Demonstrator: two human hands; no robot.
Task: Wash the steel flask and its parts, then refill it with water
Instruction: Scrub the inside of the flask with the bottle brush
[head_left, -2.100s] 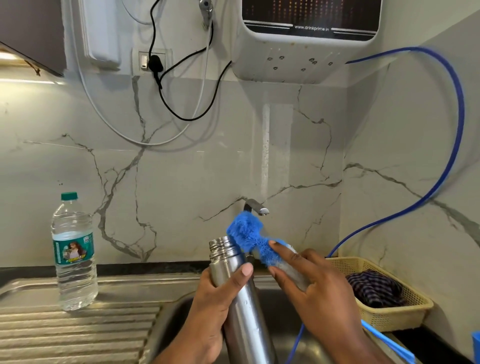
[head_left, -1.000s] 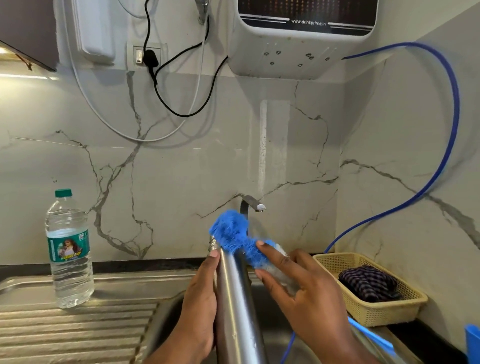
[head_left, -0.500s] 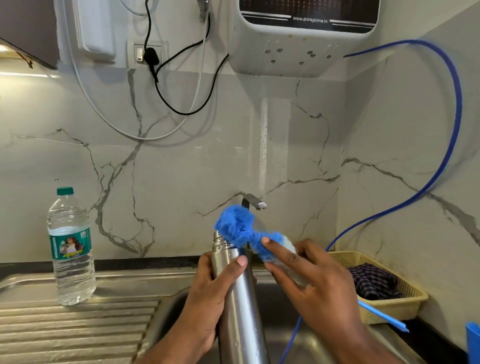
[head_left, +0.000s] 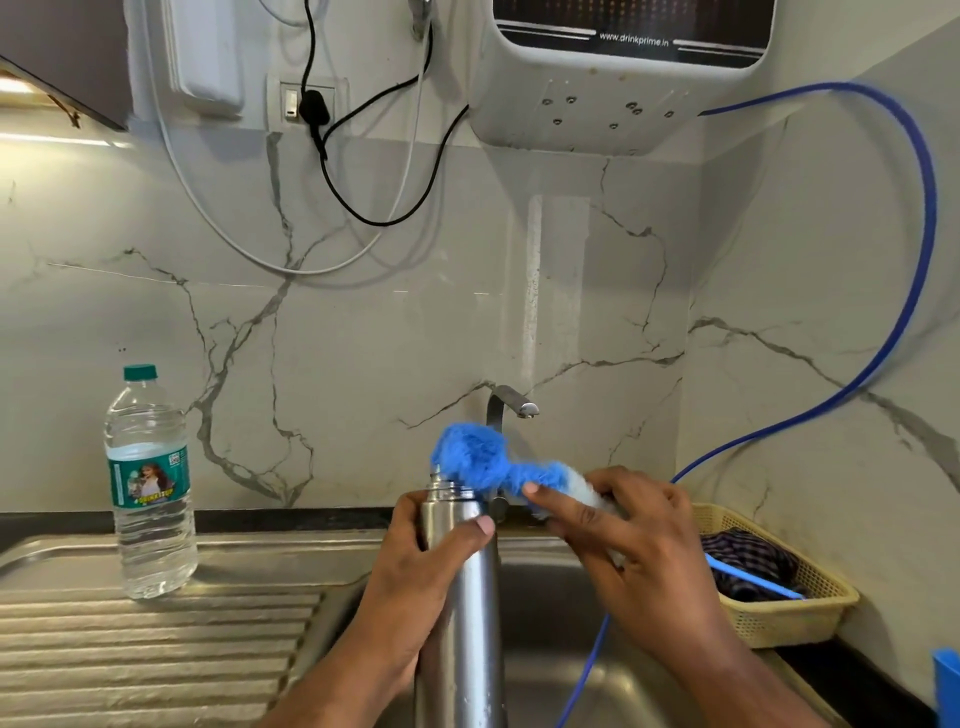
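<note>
Gripping the steel flask (head_left: 472, 649) just under its threaded neck, the left hand (head_left: 415, 571) has its fingers curled round the back of the body and its thumb laid across the front. The flask stands nearly upright over the sink (head_left: 561, 597), near the basin's left edge, with its open mouth just above the thumb and fingertips and its lower body running out of the bottom of the view.

The right hand (head_left: 649, 561) clasps a blue bottle brush (head_left: 470, 457) by the whitish part behind the bristles, index finger stretched along it and the other fingers folded round. The fluffy head rests at the flask's mouth, overhanging the rim on its right side, while the thin blue handle sticks out behind the hand above a yellow basket (head_left: 779, 623) at the sink's right edge.

Two seconds ago the brush head sat to the right of the neck, with all the threads showing. A second ago it covered the neck, and the left thumb was not across the front. Since half a second ago hardly anything has shifted.

A plastic water bottle (head_left: 150, 493) stands at the back left of the draining board (head_left: 156, 649). The tap (head_left: 511, 405) rises at the sink's back edge, and a blue hose (head_left: 914, 260) drops into the basin.
</note>
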